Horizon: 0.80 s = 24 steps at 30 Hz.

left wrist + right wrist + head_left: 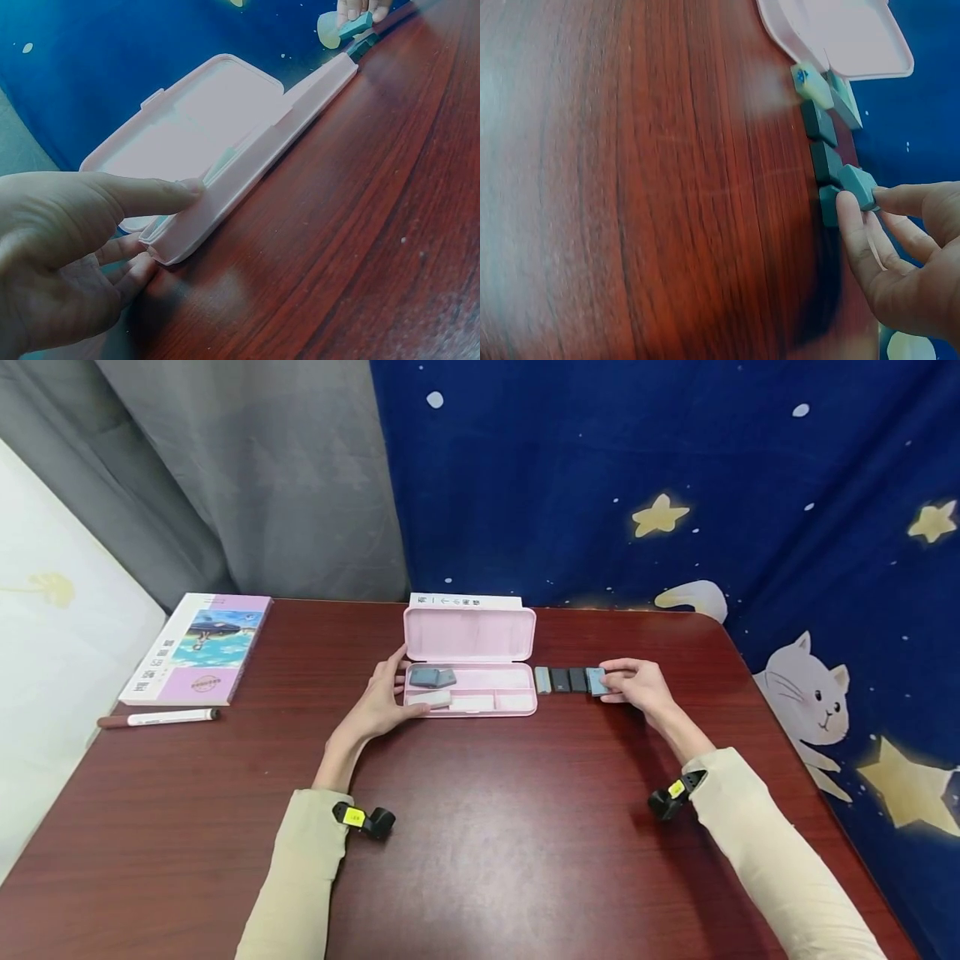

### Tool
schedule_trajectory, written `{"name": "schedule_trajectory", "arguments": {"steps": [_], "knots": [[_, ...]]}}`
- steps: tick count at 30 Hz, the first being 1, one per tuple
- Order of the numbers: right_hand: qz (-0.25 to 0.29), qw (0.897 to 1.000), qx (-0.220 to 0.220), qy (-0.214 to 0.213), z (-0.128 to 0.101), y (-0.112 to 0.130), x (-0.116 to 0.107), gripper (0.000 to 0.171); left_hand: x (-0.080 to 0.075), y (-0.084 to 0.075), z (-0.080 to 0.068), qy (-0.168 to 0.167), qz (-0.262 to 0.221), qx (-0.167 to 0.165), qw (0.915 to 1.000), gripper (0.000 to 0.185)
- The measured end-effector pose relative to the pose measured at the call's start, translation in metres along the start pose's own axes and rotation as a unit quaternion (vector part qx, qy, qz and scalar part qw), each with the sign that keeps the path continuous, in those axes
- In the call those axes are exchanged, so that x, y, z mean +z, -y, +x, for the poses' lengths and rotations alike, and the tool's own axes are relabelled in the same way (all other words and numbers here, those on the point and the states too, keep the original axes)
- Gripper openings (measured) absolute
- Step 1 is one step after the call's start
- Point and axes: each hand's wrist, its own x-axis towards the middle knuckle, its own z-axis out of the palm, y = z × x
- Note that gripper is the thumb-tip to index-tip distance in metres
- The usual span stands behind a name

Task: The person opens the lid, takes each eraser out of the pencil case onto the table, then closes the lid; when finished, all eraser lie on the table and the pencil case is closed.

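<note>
on the dark red tabletop (480,827) sits a pink case (470,702), lying open with its lid (470,633) standing up at the back. the left hand (384,700) rests at the case's left end. its thumb lies along the front edge and its fingers (124,247) touch the end wall, fairly straight, so it steadies the case and does not grab it. inside the case lie two small grey-blue blocks (432,677) at the left, and some white pieces (450,700) in the front slots.

just to the right of the case, a short row of small blocks (559,680) lies on the tabletop, some dark and some pale. the right hand (636,687) is at the far right end of that row. its thumb and fingers pinch a teal block (859,186), and in the right wrist view this block looks tipped up just over the one beside it.

it looks like the picking-up step: one block is taken from the row while the case is kept from sliding. the next move seems to need a lift clear of the other blocks, then a trip left over the case wall to a free spot in the tray, without bumping the row.

a book (197,647) and a marker pen (159,718) lie well apart, at the left side.
</note>
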Motion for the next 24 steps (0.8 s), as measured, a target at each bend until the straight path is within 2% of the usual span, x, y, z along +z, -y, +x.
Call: {"name": "schedule_trajectory", "arguments": {"steps": [6,13,24], "knots": [[-0.015,1.000,0.018,-0.010,0.004,-0.003,-0.010,0.033,-0.002,0.000,-0.001,0.002,0.004,-0.005,1.0000,0.105],[0.003,0.999,0.045,-0.028,0.011,-0.009,-0.019,0.037,-0.003,0.000,0.000,0.005,0.004,-0.008,0.9999,0.105],[-0.033,0.997,0.045,-0.049,0.010,-0.007,-0.016,0.038,-0.002,0.001,0.001,0.008,0.003,-0.009,0.9999,0.105]]}}
